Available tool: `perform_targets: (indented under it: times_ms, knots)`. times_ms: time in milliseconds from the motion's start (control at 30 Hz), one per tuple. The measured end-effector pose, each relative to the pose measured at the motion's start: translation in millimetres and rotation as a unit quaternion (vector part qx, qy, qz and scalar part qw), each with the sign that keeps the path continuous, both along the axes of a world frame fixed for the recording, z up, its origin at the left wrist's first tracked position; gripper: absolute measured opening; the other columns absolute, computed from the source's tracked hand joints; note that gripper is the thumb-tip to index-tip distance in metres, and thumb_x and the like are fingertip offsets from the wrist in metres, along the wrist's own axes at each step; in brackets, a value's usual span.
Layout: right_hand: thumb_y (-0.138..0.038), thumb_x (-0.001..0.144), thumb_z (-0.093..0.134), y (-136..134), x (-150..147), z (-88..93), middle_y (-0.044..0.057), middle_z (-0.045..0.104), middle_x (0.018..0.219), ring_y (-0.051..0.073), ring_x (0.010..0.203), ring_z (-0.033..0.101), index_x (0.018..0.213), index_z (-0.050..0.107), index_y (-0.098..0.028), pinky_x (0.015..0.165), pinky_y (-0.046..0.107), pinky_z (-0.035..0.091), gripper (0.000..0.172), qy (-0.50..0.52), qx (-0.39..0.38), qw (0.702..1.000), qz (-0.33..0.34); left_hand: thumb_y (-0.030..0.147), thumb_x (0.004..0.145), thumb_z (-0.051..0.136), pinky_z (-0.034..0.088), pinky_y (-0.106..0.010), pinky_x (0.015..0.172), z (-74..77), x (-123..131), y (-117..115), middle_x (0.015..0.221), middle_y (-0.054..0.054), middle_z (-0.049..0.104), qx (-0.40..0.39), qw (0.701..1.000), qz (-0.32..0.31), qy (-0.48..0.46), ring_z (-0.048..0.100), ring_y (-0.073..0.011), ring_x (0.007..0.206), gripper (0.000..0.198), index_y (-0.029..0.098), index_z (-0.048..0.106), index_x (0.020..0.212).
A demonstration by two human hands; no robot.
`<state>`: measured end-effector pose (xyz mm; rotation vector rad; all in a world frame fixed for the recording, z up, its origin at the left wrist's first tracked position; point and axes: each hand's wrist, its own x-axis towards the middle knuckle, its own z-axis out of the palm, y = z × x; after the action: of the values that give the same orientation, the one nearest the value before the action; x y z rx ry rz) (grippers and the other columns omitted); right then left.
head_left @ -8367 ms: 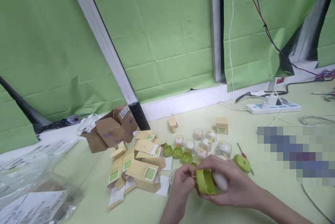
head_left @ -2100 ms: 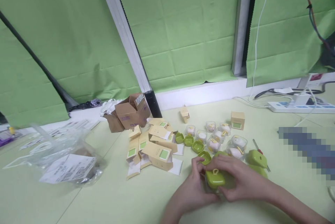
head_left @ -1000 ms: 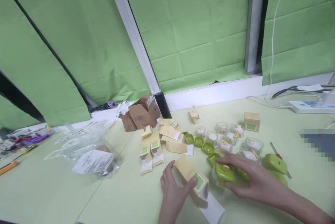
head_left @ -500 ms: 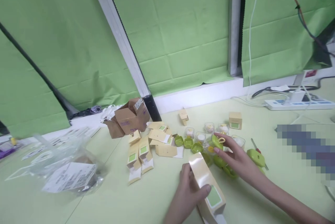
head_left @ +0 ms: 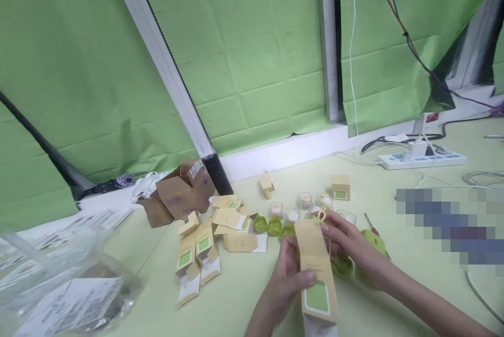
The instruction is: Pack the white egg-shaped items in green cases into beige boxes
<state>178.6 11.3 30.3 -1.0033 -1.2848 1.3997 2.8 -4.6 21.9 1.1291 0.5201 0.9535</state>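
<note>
My left hand (head_left: 280, 280) is closed around a tan cardboard box (head_left: 315, 261) with a green label, held tilted with its end flaps unfolded. Close behind its top flap, my right hand (head_left: 352, 245) grips a small green case, mostly hidden; its yellow loop (head_left: 322, 214) shows above the flap. Clear plastic cups (head_left: 292, 215) with pale contents stand just beyond my hands. Several open green cups (head_left: 274, 227) sit in a row left of the box, and another green cup (head_left: 342, 266) lies beneath my right hand. A green case (head_left: 374, 242) rests right of that hand.
Flat and part-folded tan boxes (head_left: 240, 242) lie to the left, before a brown carton (head_left: 185, 192). A clear plastic bag (head_left: 79, 295) is at front left. A screwdriver (head_left: 372, 225), a tan box (head_left: 340, 188) and a white power strip (head_left: 423, 159) are on the right.
My right hand has brought the green case down and toward the box, where the flap now hides most of it. The box has turned more upright. The view has shifted right.
</note>
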Motion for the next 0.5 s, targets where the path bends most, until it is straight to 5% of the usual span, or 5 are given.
perform_targets:
  times_ms: [133, 333, 500]
  knots:
    - [-0.048, 0.074, 0.064, 1.7, 0.4, -2.6, 0.002, 0.059, 0.108, 0.014, 0.072, 0.059, 0.098, 0.054, -0.024, 0.056, 0.024, 0.048, 0.035, -0.032, 0.034, 0.999, 0.023, 0.032, 0.063, 0.069, 0.041, -0.036, 0.085, -9.1, -4.4, -0.9, 0.111, -0.005, 0.055, -0.037, 0.997, 0.074, -0.005, 0.054, -0.0253, 0.103, 0.05, 0.023, 0.043, 0.105]
    - [-0.056, 0.077, 0.055, 4.2, -4.1, -7.4, 0.003, 0.065, 0.08, 0.022, 0.079, 0.06, 0.079, 0.063, -0.02, 0.072, 0.033, 0.05, 0.036, -0.1, 0.057, 0.993, 0.039, 0.029, 0.063, 0.068, 0.043, -0.031, 0.077, -14.2, 0.0, -2.2, 0.101, -0.007, 0.063, -0.067, 0.996, 0.056, 0.027, 0.059, -0.0241, 0.094, 0.063, 0.018, 0.045, 0.12]
    - [-0.056, 0.089, 0.032, -1.1, -0.5, -12.6, 0.006, 0.063, 0.102, 0.026, 0.096, 0.058, 0.111, 0.061, -0.026, 0.086, 0.042, 0.048, 0.047, -0.215, 0.086, 0.973, 0.024, 0.029, 0.068, 0.062, 0.044, -0.029, 0.077, -13.7, -1.4, -3.2, 0.104, -0.006, 0.064, -0.1, 0.987, 0.127, 0.025, 0.059, -0.0232, 0.095, 0.05, 0.017, 0.05, 0.116]
